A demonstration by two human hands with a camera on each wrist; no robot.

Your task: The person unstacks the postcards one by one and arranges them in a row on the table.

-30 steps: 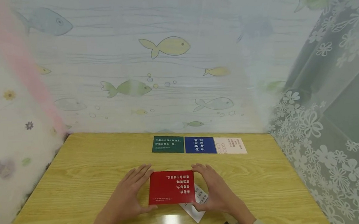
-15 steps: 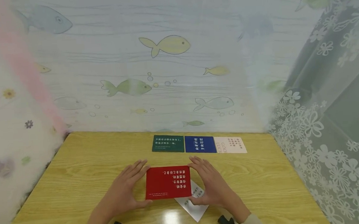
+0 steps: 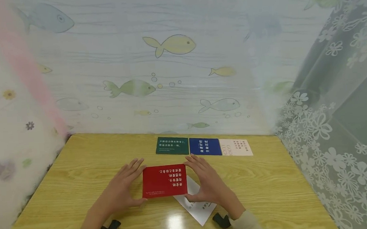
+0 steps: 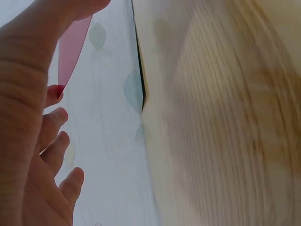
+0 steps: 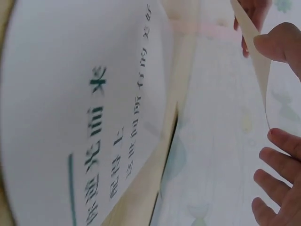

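A red card point(image 3: 164, 180) with white lettering, upside down in the head view, is held level between both hands. My left hand point(image 3: 120, 190) grips its left edge, thumb at the near corner and index finger at the far one. On the opposite edge my right hand point(image 3: 207, 179) pinches the card the same way. In the right wrist view the card's pale underside point(image 5: 259, 63) shows, slightly bowed above the table. Beneath, a white card point(image 3: 201, 211) with dark lettering lies aslant on the table, partly covered by the red card and right hand.
At the table's back edge a green card point(image 3: 172, 145), a blue card point(image 3: 205, 146) and a pale pink card point(image 3: 236, 147) lie in a row. Behind the wooden table point(image 3: 80, 177) hangs a fish-print curtain point(image 3: 176, 94). Lace curtain point(image 3: 325, 169) borders the right side.
Both hands have carried the red card leftward and a little toward the back of the table. More of the white card shows now. The back row of cards stays put.
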